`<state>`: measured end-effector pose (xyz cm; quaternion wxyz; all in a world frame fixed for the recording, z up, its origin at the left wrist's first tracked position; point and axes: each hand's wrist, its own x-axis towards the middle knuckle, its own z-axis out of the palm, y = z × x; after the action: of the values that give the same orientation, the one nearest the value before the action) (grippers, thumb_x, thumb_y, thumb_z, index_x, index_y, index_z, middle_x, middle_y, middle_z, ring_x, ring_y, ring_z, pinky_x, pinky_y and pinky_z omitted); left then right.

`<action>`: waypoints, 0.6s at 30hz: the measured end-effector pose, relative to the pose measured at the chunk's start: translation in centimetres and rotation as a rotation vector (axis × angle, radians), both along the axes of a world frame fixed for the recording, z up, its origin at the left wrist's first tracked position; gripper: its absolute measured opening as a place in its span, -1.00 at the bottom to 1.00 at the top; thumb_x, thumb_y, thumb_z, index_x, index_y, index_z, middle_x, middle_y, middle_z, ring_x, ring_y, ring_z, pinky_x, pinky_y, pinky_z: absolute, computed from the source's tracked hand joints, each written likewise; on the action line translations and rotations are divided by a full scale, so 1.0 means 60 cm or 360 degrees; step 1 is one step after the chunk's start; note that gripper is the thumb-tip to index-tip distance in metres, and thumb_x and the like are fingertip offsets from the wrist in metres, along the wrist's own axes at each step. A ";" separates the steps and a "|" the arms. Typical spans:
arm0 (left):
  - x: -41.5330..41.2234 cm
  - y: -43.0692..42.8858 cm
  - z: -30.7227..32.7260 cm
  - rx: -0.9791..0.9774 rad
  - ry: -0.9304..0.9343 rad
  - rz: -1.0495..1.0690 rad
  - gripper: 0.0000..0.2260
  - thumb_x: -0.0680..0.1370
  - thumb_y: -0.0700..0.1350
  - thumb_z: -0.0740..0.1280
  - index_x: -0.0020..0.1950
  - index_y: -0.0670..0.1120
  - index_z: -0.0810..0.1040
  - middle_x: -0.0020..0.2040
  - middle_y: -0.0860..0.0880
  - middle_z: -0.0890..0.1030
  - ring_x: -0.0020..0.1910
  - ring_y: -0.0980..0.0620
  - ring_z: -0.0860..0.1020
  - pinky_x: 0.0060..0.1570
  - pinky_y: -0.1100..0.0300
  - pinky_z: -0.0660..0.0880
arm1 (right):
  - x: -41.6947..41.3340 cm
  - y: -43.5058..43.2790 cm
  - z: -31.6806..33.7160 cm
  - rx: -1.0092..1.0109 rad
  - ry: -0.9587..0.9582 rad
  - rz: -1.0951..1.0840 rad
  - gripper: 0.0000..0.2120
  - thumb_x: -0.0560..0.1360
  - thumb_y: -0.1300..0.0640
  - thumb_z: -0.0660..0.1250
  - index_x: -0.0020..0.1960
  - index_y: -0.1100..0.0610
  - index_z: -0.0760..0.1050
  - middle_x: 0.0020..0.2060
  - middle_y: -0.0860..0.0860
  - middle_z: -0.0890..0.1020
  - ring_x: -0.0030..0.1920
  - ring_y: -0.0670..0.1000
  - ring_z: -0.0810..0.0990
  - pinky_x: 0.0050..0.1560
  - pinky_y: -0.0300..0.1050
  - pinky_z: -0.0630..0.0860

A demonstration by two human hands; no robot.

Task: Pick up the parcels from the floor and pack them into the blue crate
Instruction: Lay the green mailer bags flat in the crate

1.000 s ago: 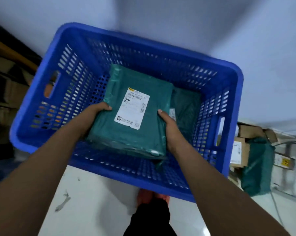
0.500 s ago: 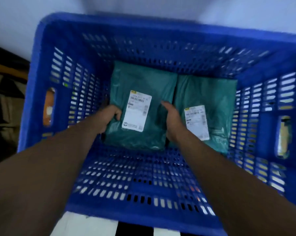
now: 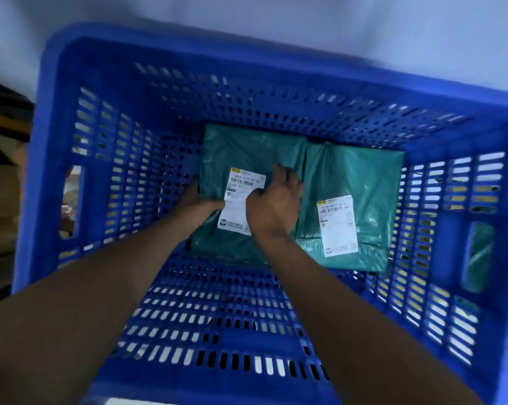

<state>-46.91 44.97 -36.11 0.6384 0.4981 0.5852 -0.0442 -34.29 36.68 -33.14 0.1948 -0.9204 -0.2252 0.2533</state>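
— Judging from the blue crate (image 3: 51,159), how far along is the packing?

— Two green parcels lie flat on its floor, touching side by side against the far wall. The left parcel (image 3: 246,153) is not yet released; the right parcel (image 3: 361,176) lies free, label up.

— And the hands?

— The left hand (image 3: 195,197) grips the left parcel's near-left edge, fingers tucked beneath. The right hand (image 3: 276,204) presses down on its top, fingers curled over the edge beside the neighbour.

— What is left?

— Letting go, probably. The near half of the crate floor is bare, so there is room. Something green shows through the right handle slot (image 3: 477,255); possibly another parcel outside.
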 end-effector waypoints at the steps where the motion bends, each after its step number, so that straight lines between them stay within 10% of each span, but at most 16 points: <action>1: 0.000 0.005 -0.002 0.0031 -0.0005 -0.0043 -0.52 0.46 -0.31 0.54 0.27 0.01 0.49 0.03 0.13 0.64 0.01 0.15 0.63 -0.15 0.37 0.54 | 0.000 -0.004 -0.006 -0.0119 -0.0064 0.0130 -0.40 0.46 0.20 0.26 0.50 0.16 0.33 0.46 0.11 0.36 0.46 0.16 0.27 0.35 0.10 0.40; 8: -0.004 0.023 0.011 0.0469 0.0143 -0.0585 -0.08 0.43 -0.10 0.60 0.65 0.03 0.12 0.49 0.02 0.40 0.44 -0.07 0.41 0.37 0.00 0.38 | -0.010 -0.089 -0.039 -0.0555 -0.0238 0.0850 -0.33 0.63 0.02 0.10 0.65 0.17 -0.05 0.63 0.23 -0.06 0.63 0.24 -0.09 0.58 0.24 -0.09; 13: 0.021 -0.069 0.026 0.1265 0.0260 -0.2264 0.06 0.44 0.46 0.31 0.65 0.12 -0.29 0.63 -0.06 -0.41 0.60 -0.25 -0.39 0.46 -0.41 -0.36 | 0.011 -0.154 -0.047 -0.0742 -0.0283 0.0592 -0.29 0.63 -0.16 0.09 0.66 0.10 -0.03 0.62 0.26 -0.04 0.63 0.25 -0.03 0.53 0.37 -0.01; 18: 0.051 -0.149 0.013 0.1110 0.0639 -0.2475 0.07 0.48 0.28 0.44 0.64 0.12 -0.34 0.63 -0.11 -0.42 0.58 -0.35 -0.39 0.35 -0.66 -0.05 | 0.064 -0.182 -0.053 -0.0840 0.0170 0.0714 -0.19 0.59 -0.35 0.05 0.65 -0.06 -0.26 0.63 0.05 -0.27 0.63 0.10 -0.23 0.53 0.35 -0.04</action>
<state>-43.88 36.03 -35.33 0.1233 0.9056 0.1610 -0.3725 -30.46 25.75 -36.34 -0.0990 -0.8521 -0.3382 0.3871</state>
